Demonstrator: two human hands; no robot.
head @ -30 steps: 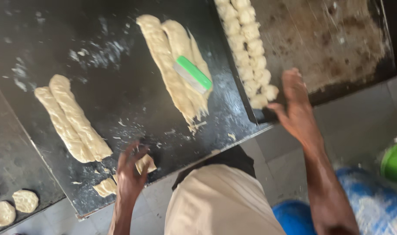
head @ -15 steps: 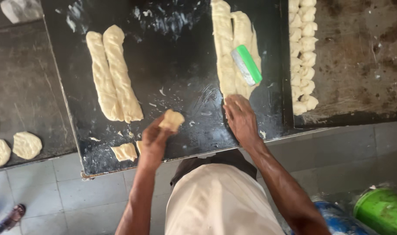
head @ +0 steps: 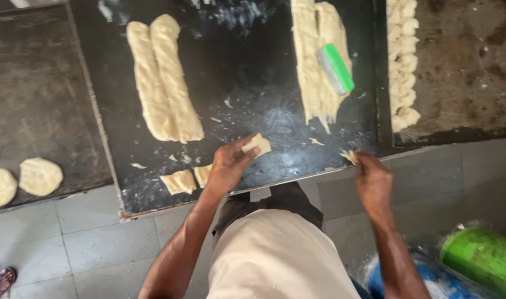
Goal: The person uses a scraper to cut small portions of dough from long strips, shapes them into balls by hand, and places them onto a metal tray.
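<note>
My left hand (head: pixel 229 164) holds a small square piece of dough (head: pixel 258 144) just above the black worktop (head: pixel 247 105). My right hand (head: pixel 371 176) pinches a small scrap of dough (head: pixel 350 156) at the worktop's near edge. Two cut dough pieces (head: pixel 186 179) lie beside my left wrist. A pair of long dough ropes (head: pixel 162 77) lies left of centre. Further right, another long dough mass (head: pixel 317 61) carries a green-handled scraper (head: pixel 336 68).
A row of small cut dough pieces (head: pixel 401 61) lines the left edge of a dark tray (head: pixel 463 66) at right. Round dough discs (head: pixel 39 176) rest on a dark tray at left. A green container (head: pixel 483 257) and a blue one stand on the tiled floor.
My right hand has moved right along the near edge and picked up a scrap. My left hand still holds the dough piece. The view has shifted slightly.
</note>
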